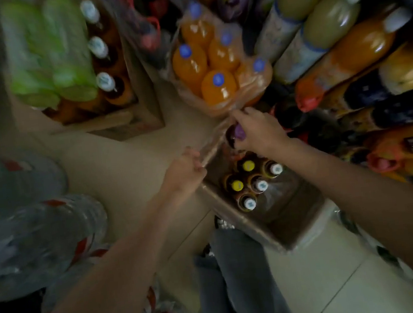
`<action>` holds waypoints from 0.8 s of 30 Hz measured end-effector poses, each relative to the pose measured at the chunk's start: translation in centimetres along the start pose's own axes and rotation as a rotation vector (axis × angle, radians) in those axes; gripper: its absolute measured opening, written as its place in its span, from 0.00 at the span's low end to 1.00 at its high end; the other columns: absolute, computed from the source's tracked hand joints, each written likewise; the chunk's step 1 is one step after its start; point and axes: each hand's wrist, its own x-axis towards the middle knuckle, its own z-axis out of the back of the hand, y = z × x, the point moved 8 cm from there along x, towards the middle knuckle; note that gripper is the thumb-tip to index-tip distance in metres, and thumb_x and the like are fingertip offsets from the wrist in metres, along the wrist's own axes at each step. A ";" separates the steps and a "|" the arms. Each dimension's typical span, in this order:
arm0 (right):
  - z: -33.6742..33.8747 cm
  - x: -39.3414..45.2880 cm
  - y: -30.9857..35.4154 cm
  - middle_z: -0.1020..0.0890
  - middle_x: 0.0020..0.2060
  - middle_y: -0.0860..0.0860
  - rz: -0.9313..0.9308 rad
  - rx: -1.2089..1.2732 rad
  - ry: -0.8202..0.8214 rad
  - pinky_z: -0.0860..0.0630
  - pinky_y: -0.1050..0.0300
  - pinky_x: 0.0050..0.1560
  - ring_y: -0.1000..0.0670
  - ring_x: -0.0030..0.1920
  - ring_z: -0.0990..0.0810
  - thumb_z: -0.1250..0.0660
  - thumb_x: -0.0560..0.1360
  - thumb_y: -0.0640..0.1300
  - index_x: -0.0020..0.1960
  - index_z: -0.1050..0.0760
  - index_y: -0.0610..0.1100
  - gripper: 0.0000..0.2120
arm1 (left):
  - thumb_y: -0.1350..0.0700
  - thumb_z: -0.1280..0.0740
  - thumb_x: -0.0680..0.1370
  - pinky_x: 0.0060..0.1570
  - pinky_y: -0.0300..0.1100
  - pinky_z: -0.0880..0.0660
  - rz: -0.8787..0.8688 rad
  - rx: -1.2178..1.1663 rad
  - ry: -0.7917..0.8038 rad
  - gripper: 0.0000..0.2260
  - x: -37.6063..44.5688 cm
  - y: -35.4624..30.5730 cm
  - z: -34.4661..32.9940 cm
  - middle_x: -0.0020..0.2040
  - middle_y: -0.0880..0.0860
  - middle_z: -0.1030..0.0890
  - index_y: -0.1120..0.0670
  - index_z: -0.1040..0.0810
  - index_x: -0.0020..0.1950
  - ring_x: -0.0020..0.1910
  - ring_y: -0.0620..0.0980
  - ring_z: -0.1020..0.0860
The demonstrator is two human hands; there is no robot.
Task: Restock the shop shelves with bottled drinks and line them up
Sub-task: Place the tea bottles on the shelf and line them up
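Head view: our right hand (256, 129) grasps a purple-capped bottle (239, 132); left hand (185, 170) pinches the plastic wrap (214, 142). Bottle likely heavy, slick; grip below cap.

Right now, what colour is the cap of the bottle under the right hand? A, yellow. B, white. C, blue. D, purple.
D: the right hand grips a dark bottle with a purple cap, just above the cardboard box of yellow- and white-capped bottles.
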 end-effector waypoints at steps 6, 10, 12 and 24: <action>29.9 -11.9 7.6 0.20 0.37 0.45 0.112 0.127 -0.247 0.32 0.57 0.40 0.46 0.41 0.22 0.27 0.63 0.49 0.41 0.23 0.40 0.14 | 0.37 0.31 0.57 0.66 0.54 0.34 -0.439 -0.006 -0.061 0.46 -11.4 -18.0 10.3 0.64 0.55 0.26 0.52 0.38 0.72 0.65 0.56 0.29; 48.5 -23.7 10.1 0.22 0.34 0.52 0.121 0.264 -0.553 0.32 0.63 0.40 0.57 0.35 0.26 0.25 0.64 0.46 0.43 0.20 0.40 0.12 | 0.49 0.24 0.62 0.56 0.38 0.32 -0.723 -0.036 -0.292 0.36 -24.7 -32.4 18.7 0.58 0.56 0.22 0.58 0.31 0.67 0.59 0.52 0.25; 55.3 -29.1 9.6 0.22 0.35 0.54 0.089 0.423 -0.730 0.28 0.65 0.41 0.60 0.32 0.26 0.25 0.67 0.43 0.47 0.20 0.41 0.11 | 0.55 0.23 0.65 0.44 0.35 0.34 -0.837 -0.039 -0.370 0.28 -31.3 -38.8 21.2 0.51 0.53 0.22 0.59 0.29 0.61 0.52 0.49 0.25; 60.5 -56.0 -4.0 0.19 0.46 0.50 -0.129 0.942 -0.626 0.21 0.63 0.42 0.57 0.42 0.20 0.33 0.73 0.36 0.51 0.25 0.46 0.09 | 0.45 0.28 0.69 0.38 0.35 0.26 -1.026 -0.259 0.071 0.13 -53.0 -63.2 10.0 0.41 0.48 0.19 0.52 0.21 0.45 0.42 0.46 0.21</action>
